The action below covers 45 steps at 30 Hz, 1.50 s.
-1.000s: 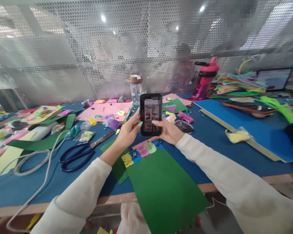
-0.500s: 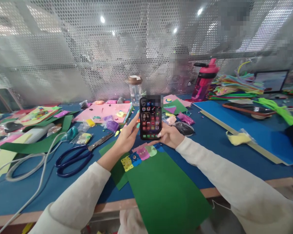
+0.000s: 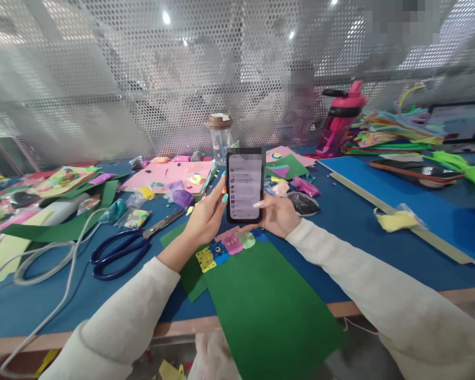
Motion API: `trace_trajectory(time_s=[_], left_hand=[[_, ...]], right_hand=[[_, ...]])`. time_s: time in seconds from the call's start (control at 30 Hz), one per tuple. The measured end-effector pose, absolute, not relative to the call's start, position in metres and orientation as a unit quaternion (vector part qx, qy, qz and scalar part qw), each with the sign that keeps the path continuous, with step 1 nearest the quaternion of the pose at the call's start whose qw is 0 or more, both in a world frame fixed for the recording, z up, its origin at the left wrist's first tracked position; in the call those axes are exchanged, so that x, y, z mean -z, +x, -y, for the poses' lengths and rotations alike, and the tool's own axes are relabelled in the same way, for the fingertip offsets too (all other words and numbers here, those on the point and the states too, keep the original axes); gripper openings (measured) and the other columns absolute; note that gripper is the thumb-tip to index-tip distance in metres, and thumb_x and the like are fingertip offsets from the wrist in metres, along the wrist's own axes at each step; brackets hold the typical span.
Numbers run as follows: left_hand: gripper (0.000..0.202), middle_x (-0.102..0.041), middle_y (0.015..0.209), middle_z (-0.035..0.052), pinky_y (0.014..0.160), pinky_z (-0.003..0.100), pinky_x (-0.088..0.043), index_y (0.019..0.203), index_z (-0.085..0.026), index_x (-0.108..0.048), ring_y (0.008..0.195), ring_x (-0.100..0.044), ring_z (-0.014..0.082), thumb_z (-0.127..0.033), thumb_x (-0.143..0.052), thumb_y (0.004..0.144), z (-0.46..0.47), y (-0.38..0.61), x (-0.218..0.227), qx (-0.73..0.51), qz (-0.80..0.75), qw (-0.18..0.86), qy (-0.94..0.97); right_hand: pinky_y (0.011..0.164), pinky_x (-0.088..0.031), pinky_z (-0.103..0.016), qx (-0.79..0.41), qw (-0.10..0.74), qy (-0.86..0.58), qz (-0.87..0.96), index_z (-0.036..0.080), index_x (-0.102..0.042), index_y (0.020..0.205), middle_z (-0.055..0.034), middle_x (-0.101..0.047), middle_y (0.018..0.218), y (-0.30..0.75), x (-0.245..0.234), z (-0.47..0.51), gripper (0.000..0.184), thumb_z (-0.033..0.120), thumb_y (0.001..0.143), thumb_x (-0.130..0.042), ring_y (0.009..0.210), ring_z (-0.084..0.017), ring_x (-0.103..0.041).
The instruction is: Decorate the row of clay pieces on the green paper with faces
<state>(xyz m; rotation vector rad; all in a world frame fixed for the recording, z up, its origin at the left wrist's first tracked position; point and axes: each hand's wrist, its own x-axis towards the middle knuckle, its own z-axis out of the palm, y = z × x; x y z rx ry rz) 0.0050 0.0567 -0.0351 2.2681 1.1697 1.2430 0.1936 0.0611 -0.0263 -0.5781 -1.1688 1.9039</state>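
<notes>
While a grey perforated metal panel (image 3: pixel 174 79) fills the background, a long blue-topped table (image 3: pixel 344 221) with a pale wooden edge runs across in front of it. On the right lies a flat, bright blue board (image 3: pixel 455 227) with a pale yellow strip along its near side. A large dark green paper sheet (image 3: pixel 269 306) slants toward the person, its lower part reaching past the table edge. Well to its left rest blue-handled metal scissors (image 3: pixel 144 237), blades pointing away. A pink translucent plastic bottle (image 3: pixel 338 124) stands at the rear right. The left hand (image 3: pixel 206 214) grasps the left edge of a black rectangular phone (image 3: pixel 245 187), and the right hand (image 3: pixel 279 214) grips its lower right corner, thumb over the lit display. The phone is upright, just beyond the sheet's far end. Behind it stands a clear cup with a brown lid (image 3: pixel 220 137). Smallest are the yellow dotted paper cutout (image 3: pixel 206 259) and its colourful neighbours along the sheet's far edge.
</notes>
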Motion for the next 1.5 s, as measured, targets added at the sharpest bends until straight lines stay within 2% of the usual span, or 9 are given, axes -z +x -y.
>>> trace_trajectory(time_s=[0.17, 0.4, 0.57, 0.7, 0.97, 1.2, 1.3, 1.4, 1.5], left_hand=[[0.050, -0.058, 0.118, 0.0068, 0.090, 0.039, -0.045, 0.137, -0.023, -0.023, 0.106, -0.055, 0.0239, -0.032, -0.035, 0.090, -0.0538, 0.0074, 0.0355, -0.424, -0.415, 0.106, 0.798], [0.052, -0.051, 0.126, 0.0086, 0.093, 0.041, -0.043, 0.138, -0.021, -0.019, 0.109, -0.053, 0.0249, -0.030, -0.035, 0.089, -0.0530, 0.0065, 0.0346, -0.413, -0.405, 0.066, 0.813], [0.054, -0.049, 0.128, 0.0065, 0.093, 0.038, -0.043, 0.139, -0.023, -0.017, 0.110, -0.052, 0.0234, -0.023, -0.036, 0.088, -0.0547, 0.0051, 0.0368, -0.408, -0.402, 0.057, 0.818], [0.056, -0.054, 0.124, 0.0070, 0.092, 0.039, -0.044, 0.139, -0.022, -0.018, 0.107, -0.054, 0.0237, -0.019, -0.036, 0.086, -0.0558, 0.0061, 0.0372, -0.402, -0.397, 0.060, 0.823], [0.059, -0.053, 0.124, 0.0076, 0.091, 0.039, -0.044, 0.139, -0.021, -0.015, 0.107, -0.055, 0.0233, -0.018, -0.036, 0.084, -0.0551, 0.0062, 0.0366, -0.401, -0.386, 0.084, 0.827], [0.058, -0.056, 0.120, 0.0062, 0.088, 0.041, -0.046, 0.139, -0.024, -0.016, 0.101, -0.057, 0.0237, -0.024, -0.040, 0.086, -0.0556, 0.0082, 0.0380, -0.426, -0.394, 0.134, 0.803], [0.056, -0.053, 0.125, 0.0061, 0.087, 0.037, -0.047, 0.139, -0.023, -0.016, 0.105, -0.055, 0.0227, -0.030, -0.038, 0.088, -0.0550, 0.0118, 0.0360, -0.457, -0.366, 0.225, 0.779], [0.058, -0.047, 0.131, 0.0051, 0.088, 0.037, -0.047, 0.137, -0.023, -0.024, 0.112, -0.050, 0.0255, -0.034, -0.046, 0.084, -0.0558, 0.0135, 0.0342, -0.497, -0.320, 0.348, 0.728], [0.056, -0.043, 0.135, 0.0042, 0.077, 0.034, -0.051, 0.135, -0.024, -0.029, 0.108, -0.052, 0.0264, -0.035, -0.047, 0.083, -0.0576, 0.0126, 0.0340, -0.505, -0.318, 0.375, 0.710]], right_hand=[[0.063, -0.056, -0.047, -0.750, 0.404, -0.233, 0.469, 0.025, -0.041, 0.121, -0.0058, -0.061, 0.109, 0.1920, 0.0279, -0.0603, 0.054, 0.020, 0.068, -0.046, 0.090, -0.027, -0.062], [0.055, -0.057, -0.043, -0.744, 0.404, -0.245, 0.472, 0.026, -0.045, 0.115, -0.0039, -0.063, 0.106, 0.1901, 0.0260, -0.0579, 0.057, 0.012, 0.061, -0.056, 0.081, -0.024, -0.063], [0.055, -0.056, -0.042, -0.751, 0.397, -0.253, 0.463, 0.022, -0.052, 0.107, -0.0062, -0.064, 0.098, 0.1911, 0.0262, -0.0612, 0.033, 0.033, 0.076, -0.051, 0.078, -0.024, -0.064], [0.053, -0.056, -0.043, -0.756, 0.390, -0.257, 0.457, 0.023, -0.053, 0.108, -0.0069, -0.064, 0.100, 0.1920, 0.0247, -0.0627, 0.036, 0.044, 0.080, -0.045, 0.080, -0.025, -0.063], [0.053, -0.056, -0.041, -0.745, 0.394, -0.278, 0.461, 0.020, -0.050, 0.113, -0.0090, -0.063, 0.104, 0.1905, 0.0255, -0.0609, 0.036, 0.034, 0.080, -0.048, 0.079, -0.024, -0.064], [0.053, -0.056, -0.045, -0.757, 0.388, -0.238, 0.468, 0.022, -0.047, 0.116, -0.0091, -0.060, 0.108, 0.1927, 0.0228, -0.0602, 0.043, 0.046, 0.082, -0.039, 0.086, -0.027, -0.062], [0.056, -0.056, -0.044, -0.753, 0.393, -0.232, 0.474, 0.023, -0.044, 0.116, -0.0078, -0.058, 0.112, 0.1935, 0.0221, -0.0586, 0.045, 0.031, 0.072, -0.051, 0.087, -0.027, -0.062], [0.057, -0.058, -0.040, -0.739, 0.400, -0.248, 0.481, 0.026, -0.040, 0.115, -0.0058, -0.055, 0.115, 0.1933, 0.0223, -0.0570, 0.063, 0.010, 0.057, -0.058, 0.087, -0.026, -0.062], [0.058, -0.058, -0.038, -0.729, 0.398, -0.264, 0.490, 0.025, -0.039, 0.113, -0.0061, -0.054, 0.113, 0.1927, 0.0232, -0.0565, 0.067, 0.004, 0.054, -0.061, 0.086, -0.024, -0.063]])
